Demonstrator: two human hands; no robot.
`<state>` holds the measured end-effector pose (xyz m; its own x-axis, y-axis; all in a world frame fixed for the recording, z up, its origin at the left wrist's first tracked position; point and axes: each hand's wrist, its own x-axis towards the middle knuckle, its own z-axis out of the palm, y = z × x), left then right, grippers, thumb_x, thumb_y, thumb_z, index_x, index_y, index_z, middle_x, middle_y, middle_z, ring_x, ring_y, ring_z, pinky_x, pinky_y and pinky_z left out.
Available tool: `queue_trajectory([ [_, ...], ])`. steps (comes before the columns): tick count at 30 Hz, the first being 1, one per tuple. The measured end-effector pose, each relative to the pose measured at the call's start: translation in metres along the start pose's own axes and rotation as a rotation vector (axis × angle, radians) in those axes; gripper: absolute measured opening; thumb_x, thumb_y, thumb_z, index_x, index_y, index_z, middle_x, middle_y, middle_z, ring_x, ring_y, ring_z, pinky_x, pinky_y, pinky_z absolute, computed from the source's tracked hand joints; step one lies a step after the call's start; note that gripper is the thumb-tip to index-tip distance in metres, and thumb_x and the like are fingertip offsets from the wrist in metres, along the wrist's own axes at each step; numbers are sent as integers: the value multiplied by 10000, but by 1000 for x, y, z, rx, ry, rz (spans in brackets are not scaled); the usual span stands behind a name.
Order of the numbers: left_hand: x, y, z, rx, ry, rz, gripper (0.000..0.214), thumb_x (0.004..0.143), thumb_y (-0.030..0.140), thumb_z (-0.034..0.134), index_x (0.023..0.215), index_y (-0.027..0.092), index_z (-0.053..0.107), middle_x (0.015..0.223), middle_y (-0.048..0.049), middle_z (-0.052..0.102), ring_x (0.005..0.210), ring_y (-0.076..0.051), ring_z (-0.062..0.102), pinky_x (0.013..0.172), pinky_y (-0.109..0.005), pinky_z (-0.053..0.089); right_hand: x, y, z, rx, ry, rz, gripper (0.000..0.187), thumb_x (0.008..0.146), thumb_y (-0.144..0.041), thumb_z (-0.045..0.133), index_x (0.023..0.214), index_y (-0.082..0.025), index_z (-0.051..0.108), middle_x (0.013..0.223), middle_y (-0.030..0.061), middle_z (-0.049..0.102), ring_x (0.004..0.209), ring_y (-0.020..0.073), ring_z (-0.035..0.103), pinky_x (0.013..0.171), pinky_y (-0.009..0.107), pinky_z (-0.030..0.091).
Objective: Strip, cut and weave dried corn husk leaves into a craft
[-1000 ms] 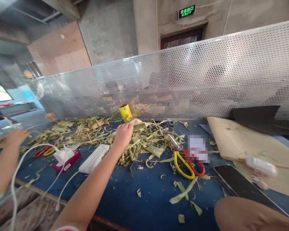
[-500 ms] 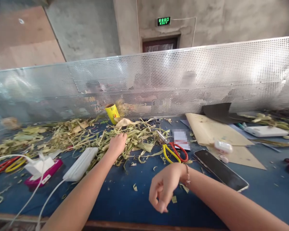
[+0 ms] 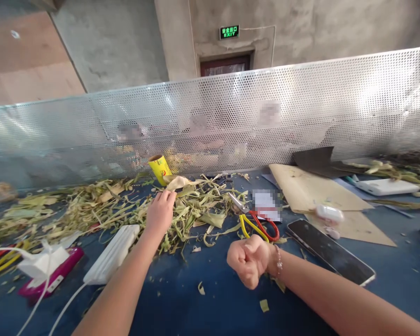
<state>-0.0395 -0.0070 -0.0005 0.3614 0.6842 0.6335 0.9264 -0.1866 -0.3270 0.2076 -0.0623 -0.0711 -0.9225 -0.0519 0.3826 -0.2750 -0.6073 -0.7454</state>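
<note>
My left hand reaches palm down to the pile of dried leaf strips. Its fingers bend away from me at the near end of a broad pale leaf. The fingertips are hidden, so a hold on the leaf cannot be made out. My right hand is curled into a fist above the blue table, turned toward the left. Whatever is inside it, if anything, stays hidden. Just beyond that fist lie scissors with one red and one yellow handle. A yellow tube leans behind the pile.
A white power bank and a magenta block with a white charger lie left, trailing cables. At right are a black phone, a white earbud case and brown card. A perforated metal screen closes off the back.
My left hand has moved left and up to the pale leaf's end. My right hand has risen, moved slightly right and curled tighter into a fist. The view has shifted slightly.
</note>
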Motion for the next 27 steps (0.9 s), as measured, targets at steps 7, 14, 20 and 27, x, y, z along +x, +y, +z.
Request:
queue_trajectory([
  [7, -1, 2, -7, -32, 64, 72, 269, 797, 97, 409, 933, 175, 629, 907, -94, 616, 872, -229, 523, 748, -342, 437, -6, 16, -20, -42, 217, -33, 507, 679, -653, 462, 601, -152, 434, 367, -80, 270, 295, 56, 247, 316, 199, 265],
  [14, 10, 22, -18, -33, 31, 102, 279, 803, 110, 424, 946, 209, 643, 921, -70, 619, 883, -211, 514, 774, -334, 417, 0, 24, -13, 78, 180, -181, 689, 727, -783, 93, 546, -182, 377, 352, -95, 184, 271, 37, 104, 284, 182, 170],
  [20, 20, 55, -6, -107, 21, 118, 252, 812, 126, 427, 903, 199, 651, 872, -75, 595, 862, -200, 518, 763, -332, 403, -2, 0, 0, 4, 414, -290, 586, 758, -746, 232, 620, -193, 366, 393, -116, 102, 310, 36, 44, 300, 159, 118],
  [27, -3, 48, 10, -190, 22, 180, 341, 800, 87, 423, 1052, 212, 617, 918, -80, 593, 876, -201, 533, 753, -323, 411, 15, -29, 7, -242, 931, -441, 251, 732, -373, 596, 783, -168, 461, 510, -100, 238, 400, 30, 149, 372, 164, 110],
])
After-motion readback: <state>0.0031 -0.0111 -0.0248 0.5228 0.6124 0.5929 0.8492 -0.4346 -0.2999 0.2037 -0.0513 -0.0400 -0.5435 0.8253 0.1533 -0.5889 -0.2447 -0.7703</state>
